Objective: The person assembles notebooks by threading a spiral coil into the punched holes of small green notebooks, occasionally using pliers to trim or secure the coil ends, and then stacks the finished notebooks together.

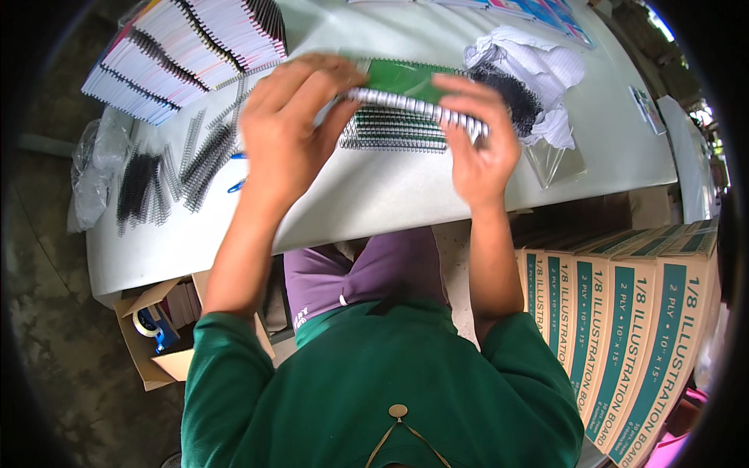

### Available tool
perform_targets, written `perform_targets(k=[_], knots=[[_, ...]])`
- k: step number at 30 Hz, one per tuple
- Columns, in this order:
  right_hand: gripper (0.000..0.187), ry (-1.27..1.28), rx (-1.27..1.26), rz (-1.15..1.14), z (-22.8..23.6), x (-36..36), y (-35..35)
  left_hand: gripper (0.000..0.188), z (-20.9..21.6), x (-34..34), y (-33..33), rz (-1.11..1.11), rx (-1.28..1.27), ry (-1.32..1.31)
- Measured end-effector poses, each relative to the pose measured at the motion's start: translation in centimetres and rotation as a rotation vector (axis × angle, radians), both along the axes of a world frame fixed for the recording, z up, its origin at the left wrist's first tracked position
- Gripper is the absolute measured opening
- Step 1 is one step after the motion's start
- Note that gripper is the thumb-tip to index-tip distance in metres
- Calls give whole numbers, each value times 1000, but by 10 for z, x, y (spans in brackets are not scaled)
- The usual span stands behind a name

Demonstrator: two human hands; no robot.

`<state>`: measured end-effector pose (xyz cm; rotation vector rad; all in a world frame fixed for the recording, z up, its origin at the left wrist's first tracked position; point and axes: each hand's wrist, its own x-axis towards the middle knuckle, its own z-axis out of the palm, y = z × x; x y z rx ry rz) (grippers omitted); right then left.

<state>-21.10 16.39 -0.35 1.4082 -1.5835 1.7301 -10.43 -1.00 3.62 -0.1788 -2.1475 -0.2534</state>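
Between my two hands, a green-covered spiral notebook (402, 80) is lifted and tilted above the table, its coil-bound edge toward me. My left hand (295, 117) grips its left end, thumb below and fingers over the top. At the other end my right hand (482, 144) pinches the coiled edge with thumb and fingers. Both hands and the notebook are a little blurred. Just beneath lies a stack of spiral notebooks (390, 132) with coils facing me, partly hidden by the held one. Left of my left hand lie loose black coils (207, 164) and a small blue-handled tool (236, 186), mostly hidden.
Bound notebooks (191, 51) are piled at the far left of the white table (351, 210). More coils (140, 187) lie near a plastic bag (97, 168). Rightward are a white cloth (530, 58), tangled coils (507, 93) and clear plastic (558, 164). Cardboard boxes (663, 335) stand right; an open box (160, 366) sits lower left.
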Motion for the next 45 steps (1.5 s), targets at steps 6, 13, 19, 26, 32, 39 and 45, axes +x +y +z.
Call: perform_targets(k=[6, 13, 19, 26, 32, 39, 45], knots=[[40, -301, 152, 82, -71, -50, 12, 34, -95, -29, -2, 4, 229, -230], [47, -483, 113, -254, -81, -21, -21, 29, -105, -50, 14, 70, 1106, 10], [48, -321, -3, -263, -71, 1, -9, 47, -68, -10, -29, 184, 557, -284], [49, -756, -56, 249, -83, 86, -3, 52, -90, 74, -60, 390, -32, -480], [58, -811, 226, 557, -86, 121, -40, 39, -76, 68, -42, 489, 6, -460], [98, -961, 58, 798, -76, 118, -65, 41, -54, 81, 23, 455, 17, -642], [20, -942, 150, 270, -83, 99, -40, 31, -66, 106, -19, 140, 644, -390]])
